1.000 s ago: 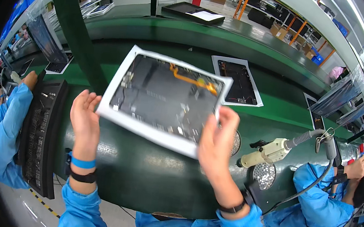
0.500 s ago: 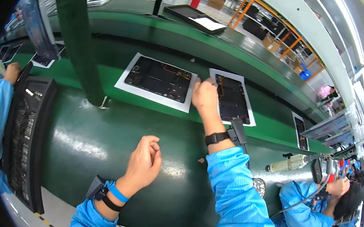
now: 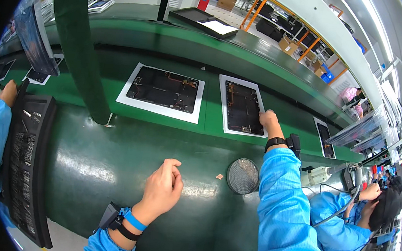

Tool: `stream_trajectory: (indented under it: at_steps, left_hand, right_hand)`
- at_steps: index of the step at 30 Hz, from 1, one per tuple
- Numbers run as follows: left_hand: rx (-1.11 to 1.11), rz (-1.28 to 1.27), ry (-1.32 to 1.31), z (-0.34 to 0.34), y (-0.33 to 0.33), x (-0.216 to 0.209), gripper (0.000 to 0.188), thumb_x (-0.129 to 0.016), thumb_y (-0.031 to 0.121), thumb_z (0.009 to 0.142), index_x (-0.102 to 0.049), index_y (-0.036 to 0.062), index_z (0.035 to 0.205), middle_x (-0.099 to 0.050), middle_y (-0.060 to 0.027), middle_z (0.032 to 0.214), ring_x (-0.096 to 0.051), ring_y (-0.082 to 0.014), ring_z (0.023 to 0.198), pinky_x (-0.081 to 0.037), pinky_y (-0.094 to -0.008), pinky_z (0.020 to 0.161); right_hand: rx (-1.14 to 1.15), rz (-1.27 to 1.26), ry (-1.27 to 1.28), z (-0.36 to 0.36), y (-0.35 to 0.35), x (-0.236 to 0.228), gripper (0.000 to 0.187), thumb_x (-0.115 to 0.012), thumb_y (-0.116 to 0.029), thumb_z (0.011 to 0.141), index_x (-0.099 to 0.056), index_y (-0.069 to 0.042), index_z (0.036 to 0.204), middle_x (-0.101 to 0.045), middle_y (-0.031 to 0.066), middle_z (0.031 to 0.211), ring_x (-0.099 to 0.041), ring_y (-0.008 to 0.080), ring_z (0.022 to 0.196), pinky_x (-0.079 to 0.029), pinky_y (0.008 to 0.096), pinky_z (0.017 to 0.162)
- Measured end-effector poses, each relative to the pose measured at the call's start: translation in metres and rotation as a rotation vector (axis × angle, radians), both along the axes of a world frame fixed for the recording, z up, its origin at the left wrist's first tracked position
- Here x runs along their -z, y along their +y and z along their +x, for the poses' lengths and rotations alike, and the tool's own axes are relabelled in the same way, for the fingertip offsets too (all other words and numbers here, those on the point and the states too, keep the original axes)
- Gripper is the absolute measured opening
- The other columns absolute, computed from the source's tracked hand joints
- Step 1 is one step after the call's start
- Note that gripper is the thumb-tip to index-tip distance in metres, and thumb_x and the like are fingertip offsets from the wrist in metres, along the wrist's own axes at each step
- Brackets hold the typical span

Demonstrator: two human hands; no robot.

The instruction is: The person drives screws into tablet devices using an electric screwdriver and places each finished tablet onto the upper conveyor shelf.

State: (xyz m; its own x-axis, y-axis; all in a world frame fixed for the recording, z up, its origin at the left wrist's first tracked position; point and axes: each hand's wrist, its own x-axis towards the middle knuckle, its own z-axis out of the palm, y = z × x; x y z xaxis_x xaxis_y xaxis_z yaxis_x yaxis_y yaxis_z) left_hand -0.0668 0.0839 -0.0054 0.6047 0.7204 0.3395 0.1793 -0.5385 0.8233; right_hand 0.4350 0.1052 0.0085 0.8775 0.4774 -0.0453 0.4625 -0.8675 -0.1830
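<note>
An opened tablet (image 3: 245, 111) with its dark inside showing lies on a white sheet along the far green strip. My right hand (image 3: 271, 121) is at its right edge, fingers closed on that edge; the fingertips are partly hidden. A second opened tablet (image 3: 158, 91) lies on another white sheet to the left, with neither hand on it. My left hand (image 3: 164, 188) hovers over the near bench, fingers loosely curled in, with nothing visible in them. A round grey mesh-textured thing (image 3: 243, 177) sits beside my right sleeve, near a small tan scrap (image 3: 219, 176).
A black compartment tray (image 3: 23, 165) with small parts stands at the left, by a co-worker's hand (image 3: 8, 93). A green post (image 3: 84, 49) rises at the left. At the right, another person (image 3: 342, 223) works near a pale tool (image 3: 318, 175) and another tablet (image 3: 324, 138).
My right hand has gone from the left edge of the right tablet to its right edge. The round mesh thing now shows left of my sleeve. My left hand stays curled.
</note>
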Motion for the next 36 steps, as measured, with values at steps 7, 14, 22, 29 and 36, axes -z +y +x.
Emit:
stream_trajectory:
  at_steps: [7, 14, 22, 29, 36]
  left_hand:
    - [0.014, -0.01, 0.024, 0.004, -0.009, -0.007, 0.034, -0.065, -0.006, 0.091, -0.056, 0.0011, 0.123, -0.068, -0.0081, 0.087, -0.068, -0.0224, 0.071, -0.056, -0.0367, 0.068]
    - [0.098, -0.39, -0.122, 0.011, -0.025, -0.005, 0.023, -0.059, -0.003, 0.104, -0.056, 0.0006, 0.126, -0.073, -0.0094, 0.098, -0.069, -0.0144, 0.085, -0.058, -0.0306, 0.075]
    - [0.276, -1.014, -0.673, 0.036, -0.042, -0.04, 0.052, -0.052, 0.03, 0.116, -0.046, -0.0055, 0.153, -0.059, -0.0221, 0.151, -0.058, -0.0309, 0.139, -0.046, -0.0433, 0.119]
    - [0.132, -0.958, -0.938, -0.016, -0.089, -0.061, 0.036, -0.053, 0.009, 0.113, -0.053, -0.0005, 0.147, -0.063, -0.0131, 0.143, -0.062, -0.0251, 0.132, -0.049, -0.0442, 0.115]
    - [0.18, -1.083, -0.538, -0.108, -0.105, -0.045, 0.044, -0.06, 0.007, 0.106, -0.052, -0.0063, 0.147, -0.067, -0.018, 0.139, -0.067, -0.0277, 0.127, -0.053, -0.0449, 0.112]
  right_hand:
    - [0.15, 0.219, 0.073, -0.051, -0.001, -0.006, 0.045, -0.061, -0.024, 0.103, -0.063, 0.005, 0.136, -0.066, 0.0315, 0.14, -0.064, 0.0449, 0.132, -0.053, 0.0493, 0.111]
    - [0.15, 0.554, 0.352, -0.109, 0.011, -0.017, 0.065, -0.082, -0.03, 0.091, -0.061, 0.012, 0.136, -0.068, 0.0309, 0.137, -0.067, 0.0446, 0.129, -0.056, 0.0481, 0.106]
    - [0.109, 1.471, 0.886, -0.274, -0.037, -0.052, 0.038, -0.072, -0.017, 0.104, -0.063, 0.013, 0.125, -0.073, 0.0187, 0.121, -0.071, 0.0246, 0.102, -0.057, 0.0418, 0.087]
    - [-0.006, 1.434, 1.097, -0.383, -0.171, -0.054, 0.028, -0.067, -0.021, 0.11, -0.056, -0.001, 0.125, -0.068, 0.0062, 0.115, -0.064, 0.0104, 0.105, -0.053, 0.029, 0.089]
    - [-0.756, 0.272, 1.334, -0.354, -0.308, -0.1, 0.028, -0.067, -0.029, 0.108, -0.06, -0.003, 0.118, -0.073, 0.0098, 0.091, -0.073, 0.0205, 0.074, -0.057, 0.0339, 0.065]
